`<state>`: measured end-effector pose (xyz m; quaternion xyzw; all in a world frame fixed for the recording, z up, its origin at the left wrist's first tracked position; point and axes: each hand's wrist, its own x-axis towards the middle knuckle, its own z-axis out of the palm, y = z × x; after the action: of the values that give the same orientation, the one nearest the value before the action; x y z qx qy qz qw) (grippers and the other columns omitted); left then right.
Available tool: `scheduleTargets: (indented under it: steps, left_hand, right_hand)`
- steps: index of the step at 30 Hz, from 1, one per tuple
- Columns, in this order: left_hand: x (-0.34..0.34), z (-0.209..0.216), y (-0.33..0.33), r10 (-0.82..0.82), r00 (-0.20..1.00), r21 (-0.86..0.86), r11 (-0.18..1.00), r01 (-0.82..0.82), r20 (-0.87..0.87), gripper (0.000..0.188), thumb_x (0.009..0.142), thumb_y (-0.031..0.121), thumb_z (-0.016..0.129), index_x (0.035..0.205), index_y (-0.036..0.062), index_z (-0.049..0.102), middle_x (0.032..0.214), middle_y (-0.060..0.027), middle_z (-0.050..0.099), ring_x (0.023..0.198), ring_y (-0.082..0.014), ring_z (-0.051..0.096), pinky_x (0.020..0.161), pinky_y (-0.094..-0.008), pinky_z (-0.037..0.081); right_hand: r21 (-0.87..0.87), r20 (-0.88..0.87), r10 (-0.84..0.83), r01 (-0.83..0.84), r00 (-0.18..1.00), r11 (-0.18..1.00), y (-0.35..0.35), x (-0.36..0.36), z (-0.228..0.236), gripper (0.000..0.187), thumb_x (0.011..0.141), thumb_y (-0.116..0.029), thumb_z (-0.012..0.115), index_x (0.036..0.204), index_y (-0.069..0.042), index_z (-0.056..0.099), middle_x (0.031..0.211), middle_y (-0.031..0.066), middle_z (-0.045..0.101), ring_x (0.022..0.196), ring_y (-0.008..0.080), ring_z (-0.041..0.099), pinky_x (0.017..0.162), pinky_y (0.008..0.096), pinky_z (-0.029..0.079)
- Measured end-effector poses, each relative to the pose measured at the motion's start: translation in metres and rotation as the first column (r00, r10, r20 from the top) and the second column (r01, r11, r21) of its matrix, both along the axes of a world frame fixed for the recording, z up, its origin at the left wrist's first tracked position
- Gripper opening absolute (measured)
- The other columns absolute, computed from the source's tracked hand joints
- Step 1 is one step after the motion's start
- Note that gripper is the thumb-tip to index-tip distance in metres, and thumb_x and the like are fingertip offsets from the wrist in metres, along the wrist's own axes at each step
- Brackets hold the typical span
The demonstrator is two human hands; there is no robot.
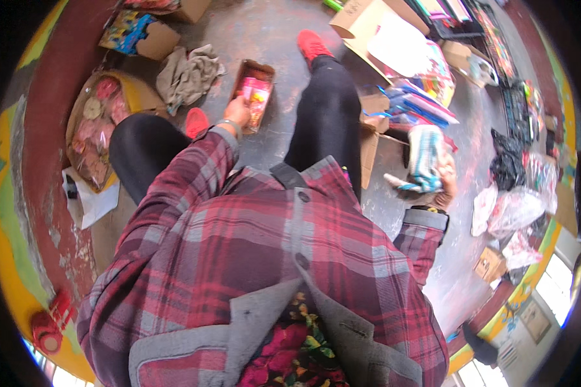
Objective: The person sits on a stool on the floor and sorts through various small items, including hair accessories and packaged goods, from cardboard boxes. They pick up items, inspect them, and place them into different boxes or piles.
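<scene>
My left hand (236,113) reaches over the left wall of a small open cardboard box (246,67) on the floor. Its fingers are closed at the edge of a pink and red packet (257,93) inside; they partly hide the contact with the box wall. On the right, my right hand (447,186) grips a striped white, teal and blue cloth (425,155), bunched up and somewhat blurred. Beside the cloth stands an open cardboard box (369,151) with raised flaps. Folded blue and white cloths or packets (419,104) lie just beyond it.
A crumpled beige cloth (188,77) and a box with pink plastic-wrapped things (95,138) lie left. A large carton (368,22) stands at the far right-centre. Plastic bags (519,209) and a small brown box (490,264) sit right. My legs (326,109) straddle the small box.
</scene>
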<state>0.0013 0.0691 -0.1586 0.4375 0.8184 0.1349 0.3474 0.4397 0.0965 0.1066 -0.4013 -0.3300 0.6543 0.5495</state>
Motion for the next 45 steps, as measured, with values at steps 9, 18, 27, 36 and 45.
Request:
scheduleTargets:
  steps: [9,18,27,36,45]
  left_hand:
    - [-0.008,0.036,-0.012,-0.078,0.996,0.203,0.976,0.083,-0.033,0.024,0.079,0.015,0.055,0.097,0.0009,0.062,0.095,-0.0203,0.061,0.092,-0.0348,0.059,0.081,-0.0395,0.046]
    - [0.001,0.071,-0.020,-0.159,0.966,0.233,0.966,0.110,0.202,0.021,0.082,0.012,0.052,0.096,-0.0008,0.061,0.091,-0.0188,0.062,0.087,-0.0314,0.060,0.078,-0.0356,0.047]
    - [-0.006,0.066,-0.036,-0.203,0.952,0.113,0.977,0.181,0.231,0.022,0.083,0.013,0.053,0.099,0.0000,0.060,0.094,-0.0177,0.062,0.090,-0.0295,0.060,0.080,-0.0349,0.046]
    - [-0.001,0.084,-0.030,-0.190,0.955,0.037,0.982,0.186,0.228,0.023,0.084,0.013,0.053,0.101,-0.0015,0.059,0.091,-0.0160,0.064,0.087,-0.0265,0.061,0.078,-0.0320,0.047]
    - [0.009,0.124,-0.003,-0.194,0.909,0.374,0.926,0.047,0.368,0.021,0.090,0.012,0.049,0.103,-0.0014,0.058,0.091,-0.0060,0.062,0.085,-0.0125,0.057,0.076,-0.0245,0.046]
  right_hand:
    - [-0.514,0.545,0.535,-0.246,0.646,0.822,-0.017,-0.004,-0.104,0.020,0.069,-0.005,0.060,0.088,0.001,0.063,0.075,0.0075,0.065,0.069,0.0124,0.060,0.062,0.0265,0.047]
    - [-0.830,0.557,0.761,-0.229,-0.333,0.508,0.022,-0.055,-0.305,0.040,0.077,-0.036,0.054,0.106,-0.010,0.064,0.116,0.0184,0.056,0.111,0.0310,0.052,0.093,0.0364,0.040]
    - [-0.895,0.431,0.769,-0.118,-0.472,0.429,0.031,-0.079,-0.341,0.041,0.077,-0.035,0.058,0.109,-0.009,0.063,0.117,0.0188,0.056,0.112,0.0291,0.052,0.093,0.0381,0.040]
    - [-0.919,0.392,0.848,-0.110,-0.358,0.378,0.041,-0.052,-0.316,0.043,0.077,-0.035,0.063,0.111,-0.008,0.062,0.117,0.0187,0.057,0.112,0.0268,0.052,0.091,0.0397,0.041]
    - [-0.543,0.091,0.590,-0.457,0.802,0.704,0.009,-0.007,-0.100,0.027,0.087,-0.025,0.058,0.095,0.001,0.059,0.082,0.0081,0.063,0.068,0.0136,0.060,0.063,0.0262,0.048]
